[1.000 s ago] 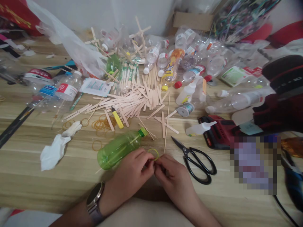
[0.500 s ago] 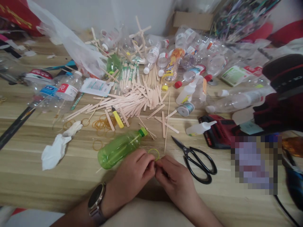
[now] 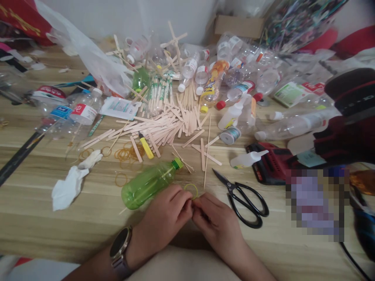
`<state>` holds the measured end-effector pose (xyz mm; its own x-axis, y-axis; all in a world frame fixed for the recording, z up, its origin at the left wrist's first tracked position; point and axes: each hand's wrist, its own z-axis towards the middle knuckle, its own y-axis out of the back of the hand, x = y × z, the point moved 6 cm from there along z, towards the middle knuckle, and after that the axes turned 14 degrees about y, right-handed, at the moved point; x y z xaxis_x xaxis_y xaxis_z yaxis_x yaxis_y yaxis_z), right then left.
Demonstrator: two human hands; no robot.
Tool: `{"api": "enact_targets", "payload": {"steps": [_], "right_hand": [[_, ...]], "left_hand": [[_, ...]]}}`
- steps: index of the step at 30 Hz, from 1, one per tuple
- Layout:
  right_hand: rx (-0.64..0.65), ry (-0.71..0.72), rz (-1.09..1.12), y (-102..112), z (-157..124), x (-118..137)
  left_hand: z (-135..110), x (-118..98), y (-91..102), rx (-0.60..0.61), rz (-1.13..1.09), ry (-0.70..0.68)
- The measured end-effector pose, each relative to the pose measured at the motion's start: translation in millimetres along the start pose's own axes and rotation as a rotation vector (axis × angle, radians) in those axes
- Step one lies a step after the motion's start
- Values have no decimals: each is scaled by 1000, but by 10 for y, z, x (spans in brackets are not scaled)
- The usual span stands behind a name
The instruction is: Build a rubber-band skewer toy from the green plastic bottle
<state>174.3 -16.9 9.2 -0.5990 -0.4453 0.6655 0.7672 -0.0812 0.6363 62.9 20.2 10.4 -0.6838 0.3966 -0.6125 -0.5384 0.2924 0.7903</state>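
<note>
At the table's front edge my left hand [image 3: 170, 208] and my right hand [image 3: 216, 218] meet, thumbs and fingertips pinched together. A thin yellow rubber band [image 3: 191, 185] loops up from between their fingertips; its lower part is hidden by the fingers. Just beyond my left hand a green plastic bottle [image 3: 146, 185] lies on its side, with a thin stick running through it. To the right of my right hand lie black-handled scissors [image 3: 246, 199], blades slightly apart. A bamboo skewer [image 3: 207, 156] points away from my right hand.
Wooden craft sticks [image 3: 164, 127] are piled mid-table by a yellow-handled tool [image 3: 145, 146] and rubber bands [image 3: 125, 152]. Plastic bottles [image 3: 190, 68] crowd the back. A red-black power tool [image 3: 269, 164], a glue bottle [image 3: 247, 159] and a crumpled tissue [image 3: 68, 187] lie around.
Hardly anything differs. Both hands keep their pinch on the rubber band, and the bottle and scissors stay where they were.
</note>
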Motion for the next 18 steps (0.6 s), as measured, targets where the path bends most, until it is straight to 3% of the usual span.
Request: {"api": "enact_targets", "payload": {"steps": [18], "right_hand": [[-29,44,7,-2,-18,-2]], "left_hand": [[-12,1,-7,9,-39,-8]]}}
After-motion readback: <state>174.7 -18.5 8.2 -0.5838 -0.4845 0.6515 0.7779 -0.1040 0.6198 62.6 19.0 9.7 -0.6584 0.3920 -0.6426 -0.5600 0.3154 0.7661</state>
